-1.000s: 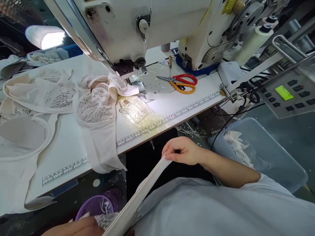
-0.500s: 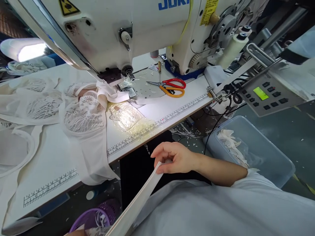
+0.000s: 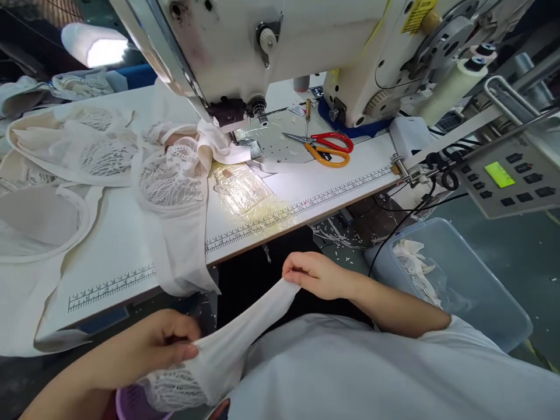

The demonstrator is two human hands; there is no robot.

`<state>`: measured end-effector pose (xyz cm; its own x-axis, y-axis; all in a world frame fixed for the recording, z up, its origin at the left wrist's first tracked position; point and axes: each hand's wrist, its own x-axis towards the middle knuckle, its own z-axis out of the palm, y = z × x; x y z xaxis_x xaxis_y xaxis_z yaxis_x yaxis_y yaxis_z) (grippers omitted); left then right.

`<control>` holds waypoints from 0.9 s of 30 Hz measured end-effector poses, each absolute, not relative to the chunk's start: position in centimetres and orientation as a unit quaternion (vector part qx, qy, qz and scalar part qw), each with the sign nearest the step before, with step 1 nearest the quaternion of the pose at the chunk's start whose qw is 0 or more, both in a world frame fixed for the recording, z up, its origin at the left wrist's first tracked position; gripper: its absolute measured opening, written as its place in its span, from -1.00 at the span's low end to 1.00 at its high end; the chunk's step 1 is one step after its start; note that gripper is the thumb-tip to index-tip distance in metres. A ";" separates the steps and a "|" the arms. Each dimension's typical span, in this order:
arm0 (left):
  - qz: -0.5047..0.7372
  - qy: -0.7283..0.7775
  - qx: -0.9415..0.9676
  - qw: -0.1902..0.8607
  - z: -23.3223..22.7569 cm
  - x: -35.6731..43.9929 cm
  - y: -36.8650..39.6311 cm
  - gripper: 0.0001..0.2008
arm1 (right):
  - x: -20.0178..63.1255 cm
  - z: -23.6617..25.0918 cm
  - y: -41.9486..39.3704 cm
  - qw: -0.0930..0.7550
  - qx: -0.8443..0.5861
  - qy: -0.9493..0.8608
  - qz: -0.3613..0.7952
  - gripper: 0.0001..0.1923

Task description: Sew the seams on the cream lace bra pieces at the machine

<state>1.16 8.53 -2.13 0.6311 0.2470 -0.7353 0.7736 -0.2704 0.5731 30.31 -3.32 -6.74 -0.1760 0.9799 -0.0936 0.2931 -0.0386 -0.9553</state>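
Below the table edge, my left hand (image 3: 151,344) and my right hand (image 3: 317,274) both grip a cream fabric band (image 3: 245,329) stretched between them over my lap. The band's left end joins a lace piece (image 3: 172,388) that hangs under my left hand. On the white table (image 3: 114,256) a lace garment (image 3: 168,186) lies with one end under the presser foot (image 3: 227,125) of the sewing machine (image 3: 280,41).
Red and orange scissors (image 3: 326,149) lie by the needle plate. More cream lace garments (image 3: 56,169) are piled at the left. A control panel (image 3: 507,181) stands at the right, a clear bin of scraps (image 3: 455,280) below it. A purple basket (image 3: 131,405) sits under my left hand.
My left hand has come up into view, gripping the band's lower end. The band, a flat strip before, is now spread wider between both hands.
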 end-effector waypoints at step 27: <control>-0.104 0.399 0.787 0.458 -3.9 2.0 4.6 -0.82 | 33.3 -7.9 -6.6 0.287 -0.596 -0.654 0.367 -0.86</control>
